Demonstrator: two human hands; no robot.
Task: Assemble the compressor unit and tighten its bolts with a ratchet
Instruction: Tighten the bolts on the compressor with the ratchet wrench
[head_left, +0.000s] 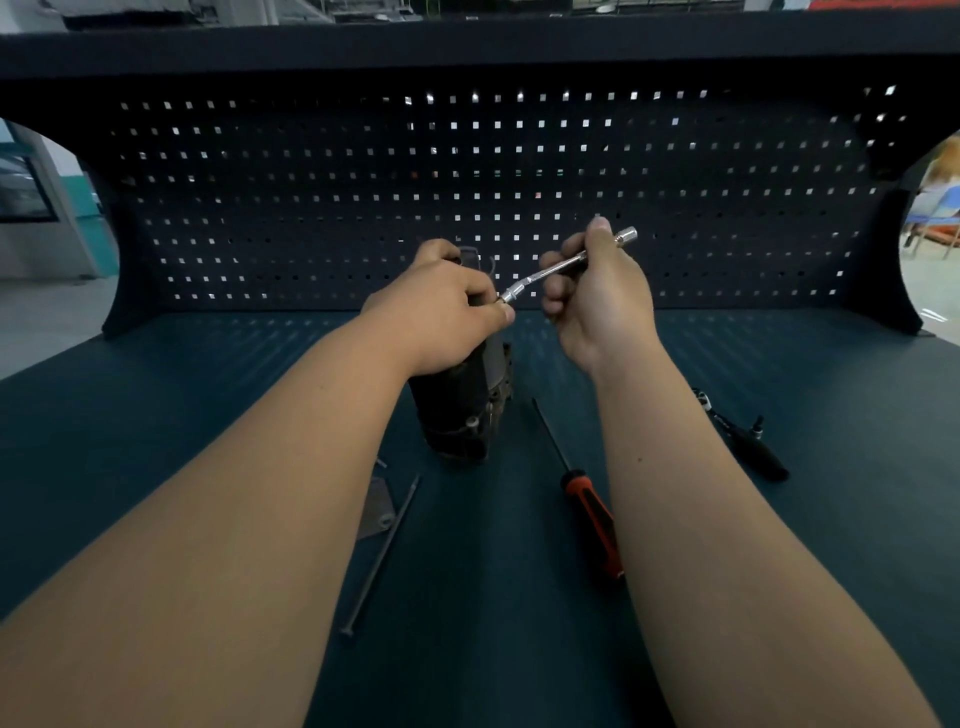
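A dark compressor unit (460, 410) stands upright on the bench, mid-table. My left hand (447, 312) rests over its top, fingers pinching the lower socket end of a slim silver wrench (563, 265). My right hand (597, 296) grips the shaft of that wrench, which slants up to the right, its far socket end above my thumb. The top of the compressor is hidden under my left hand.
An orange-handled screwdriver (589, 514) lies right of the compressor. A black-handled ratchet (748, 441) lies further right. A long bolt (382, 556) and a small metal plate (376, 506) lie by my left forearm. A dark pegboard (363, 197) closes the bench's back.
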